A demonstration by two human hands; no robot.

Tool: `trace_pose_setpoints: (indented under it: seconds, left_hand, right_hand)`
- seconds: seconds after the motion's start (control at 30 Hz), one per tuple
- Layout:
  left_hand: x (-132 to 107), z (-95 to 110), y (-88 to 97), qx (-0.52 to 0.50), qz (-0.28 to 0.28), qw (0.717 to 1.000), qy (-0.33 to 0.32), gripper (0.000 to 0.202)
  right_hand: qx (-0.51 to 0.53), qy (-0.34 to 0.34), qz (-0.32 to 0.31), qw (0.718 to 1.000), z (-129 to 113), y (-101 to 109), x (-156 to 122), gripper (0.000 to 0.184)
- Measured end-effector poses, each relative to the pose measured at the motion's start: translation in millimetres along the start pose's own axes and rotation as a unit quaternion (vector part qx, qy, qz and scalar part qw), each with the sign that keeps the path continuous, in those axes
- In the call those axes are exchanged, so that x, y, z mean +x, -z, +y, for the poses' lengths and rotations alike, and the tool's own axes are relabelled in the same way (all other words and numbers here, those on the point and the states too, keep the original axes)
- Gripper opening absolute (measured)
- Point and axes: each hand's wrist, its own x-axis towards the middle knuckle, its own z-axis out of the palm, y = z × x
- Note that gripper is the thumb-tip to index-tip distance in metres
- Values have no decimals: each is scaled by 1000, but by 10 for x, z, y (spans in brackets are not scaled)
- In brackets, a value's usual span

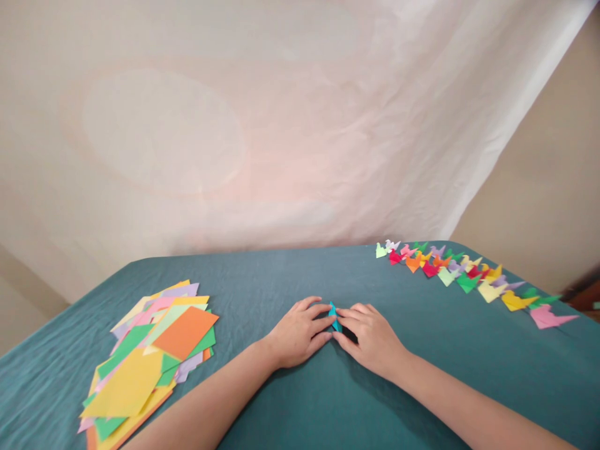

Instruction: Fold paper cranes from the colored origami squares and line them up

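Forearms (220,400) converge — left hand (297,334) and right hand (372,337), grip pinching small, pointed, folded turquoise paper (337,325).

Matt paper over dull woven-looking cloth

The blue folded paper (335,321) is thin, crisply creased and seemingly matt, though little of its surface shows. Beneath it spreads a dark green tablecloth (281,275), fabric without gloss, finely wrinkled well to the paper's left and smoother to its right. Also left of the blue paper, the loose sheets (135,378) are flat, smooth, matt coloured paper with clean-cut edges. Beyond it to the right, the folded birds (467,284) are the same sort of dull paper, sharply creased. Behind it hangs a pale drape (300,125), apparently thin cloth, softly rumpled, with a faint sheen.
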Motion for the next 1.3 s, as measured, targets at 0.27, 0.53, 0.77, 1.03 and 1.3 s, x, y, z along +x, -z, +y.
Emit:
trace_pose_setpoints:
  seconds: [0.27, 0.53, 0.77, 1.03, 1.3]
  left_hand:
    - [12, -38, -5, -15, 7, 1000, 3, 34]
    - [311, -243, 84, 37, -52, 995, -72, 34]
    - [301, -225, 133, 8, -52, 996, -67, 27]
    - [32, -75, 76, -105, -16, 993, 50, 24]
    - [162, -187, 38, -163, -27, 981, 102, 13]
  right_hand:
    - [-21, -2, 10, 1000, -44, -15, -10, 21]
    - [-7, 14, 0, 1000, -13, 10, -11, 19]
    - [24, 39, -11, 999, 121, 38, -32, 25]
    - [57, 57, -14, 997, 214, 47, 2, 34]
    - [76, -3, 17, 997, 125, -24, 51, 15]
